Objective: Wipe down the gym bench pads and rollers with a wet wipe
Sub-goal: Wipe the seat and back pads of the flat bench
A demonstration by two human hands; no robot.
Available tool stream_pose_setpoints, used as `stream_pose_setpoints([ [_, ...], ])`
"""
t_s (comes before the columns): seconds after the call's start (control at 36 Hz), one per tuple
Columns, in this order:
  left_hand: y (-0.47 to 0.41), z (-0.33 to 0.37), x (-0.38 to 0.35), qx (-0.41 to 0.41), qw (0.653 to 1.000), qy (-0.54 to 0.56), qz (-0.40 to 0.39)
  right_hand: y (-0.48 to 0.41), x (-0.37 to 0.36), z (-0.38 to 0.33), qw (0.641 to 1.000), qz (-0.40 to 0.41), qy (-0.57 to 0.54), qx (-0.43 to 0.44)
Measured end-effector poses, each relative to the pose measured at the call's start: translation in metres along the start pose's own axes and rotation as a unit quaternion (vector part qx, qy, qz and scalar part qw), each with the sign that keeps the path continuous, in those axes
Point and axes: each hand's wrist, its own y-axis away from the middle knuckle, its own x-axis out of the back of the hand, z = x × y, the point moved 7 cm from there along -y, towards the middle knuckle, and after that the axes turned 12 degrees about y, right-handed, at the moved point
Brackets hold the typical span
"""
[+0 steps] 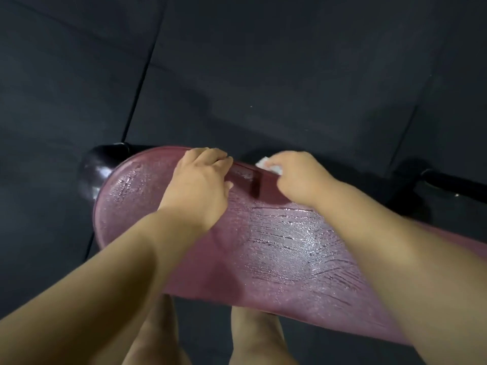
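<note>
A wet wipe [266,164] meets a maroon bench pad's [276,248] far edge, centre frame.
The right hand [297,175] pinches the wipe; the left hand [200,180] seemingly curls over the rim. The slick top could let that bracing hand slip. The pad's long axis runs from its rounded end, centre left, to lower right.

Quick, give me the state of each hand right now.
Left hand: fingers curled over the far edge of the maroon vinyl bench pad.
Right hand: closed, holding a crumpled white wet wipe.
</note>
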Motion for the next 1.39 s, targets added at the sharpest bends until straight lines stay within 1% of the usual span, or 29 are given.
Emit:
stream_pose_setpoints([
  [0.08,0.0,0.002,-0.006,0.018,1.0,-0.02,0.001,-0.01,-0.004,-0.022,0.998,0.013,-0.021,0.059],
  [0.11,0.0,0.003,-0.007,0.021,0.999,-0.027,-0.001,-0.01,-0.008,-0.019,0.997,0.011,-0.023,0.078],
  [0.17,-0.001,0.006,-0.009,0.026,0.999,-0.037,-0.006,-0.006,-0.012,0.0,0.995,-0.001,-0.055,0.079],
  [0.19,-0.001,0.008,-0.011,0.031,0.999,-0.038,-0.008,-0.002,-0.013,0.017,0.996,-0.003,-0.047,0.07],
  [0.22,-0.002,0.011,-0.012,0.035,0.999,-0.038,-0.011,0.003,-0.013,0.036,0.998,-0.007,-0.012,0.053],
  [0.31,-0.006,0.025,-0.021,0.029,0.998,-0.047,-0.028,0.024,-0.018,0.106,0.995,-0.051,0.08,-0.031],
  [0.36,-0.009,0.038,-0.03,0.013,0.998,-0.046,-0.046,0.038,-0.02,0.141,0.988,-0.083,0.099,-0.086],
  [0.42,-0.011,0.05,-0.042,0.0,0.997,-0.049,-0.067,0.045,-0.022,0.155,0.984,-0.091,0.096,-0.116],
  [0.47,-0.012,0.056,-0.052,-0.005,0.996,-0.056,-0.074,0.043,-0.021,0.148,0.987,-0.068,0.077,-0.123],
  [0.53,-0.012,0.057,-0.055,0.006,0.997,-0.052,-0.063,0.034,-0.019,0.126,0.992,-0.037,0.026,-0.116],
  [0.56,-0.012,0.056,-0.055,0.009,0.997,-0.048,-0.058,0.028,-0.019,0.111,0.994,-0.024,-0.008,-0.105],
  [0.61,-0.012,0.054,-0.054,0.002,0.997,-0.05,-0.054,0.018,-0.02,0.079,0.997,-0.002,-0.059,-0.056],
  [0.67,-0.014,0.052,-0.052,-0.006,0.997,-0.056,-0.054,0.014,-0.022,0.058,0.999,0.011,-0.05,0.0],
  [0.75,-0.016,0.052,-0.049,-0.009,0.996,-0.062,-0.06,0.027,-0.021,0.071,1.0,0.01,-0.019,0.013],
  [0.81,-0.019,0.055,-0.05,-0.004,0.996,-0.058,-0.069,0.039,-0.021,0.105,0.999,-0.003,0.039,-0.027],
  [0.86,-0.022,0.058,-0.051,0.001,0.995,-0.061,-0.077,0.057,-0.019,0.15,0.991,-0.024,0.066,-0.116],
  [0.94,-0.026,0.066,-0.057,-0.003,0.993,-0.064,-0.095,0.08,-0.014,0.193,0.969,-0.049,0.052,-0.237],
  [1.0,-0.028,0.073,-0.064,-0.015,0.992,-0.06,-0.114,0.082,-0.016,0.197,0.959,-0.047,0.029,-0.278],
  [1.03,-0.029,0.077,-0.068,-0.019,0.99,-0.06,-0.127,0.078,-0.018,0.194,0.959,-0.04,0.025,-0.279],
  [1.08,-0.03,0.085,-0.078,-0.021,0.986,-0.066,-0.151,0.069,-0.022,0.179,0.964,-0.028,0.005,-0.265],
  [1.17,-0.031,0.093,-0.085,-0.008,0.983,-0.081,-0.163,0.053,-0.024,0.139,0.985,-0.001,-0.039,-0.17],
  [1.22,-0.033,0.095,-0.088,-0.003,0.982,-0.091,-0.163,0.047,-0.026,0.122,0.991,0.018,-0.065,-0.118],
  [1.31,-0.036,0.098,-0.09,0.006,0.98,-0.099,-0.17,0.048,-0.029,0.12,0.994,0.025,-0.087,-0.063],
  [1.39,-0.038,0.1,-0.092,0.023,0.977,-0.104,-0.185,0.055,-0.027,0.128,0.998,0.007,-0.063,-0.005],
])
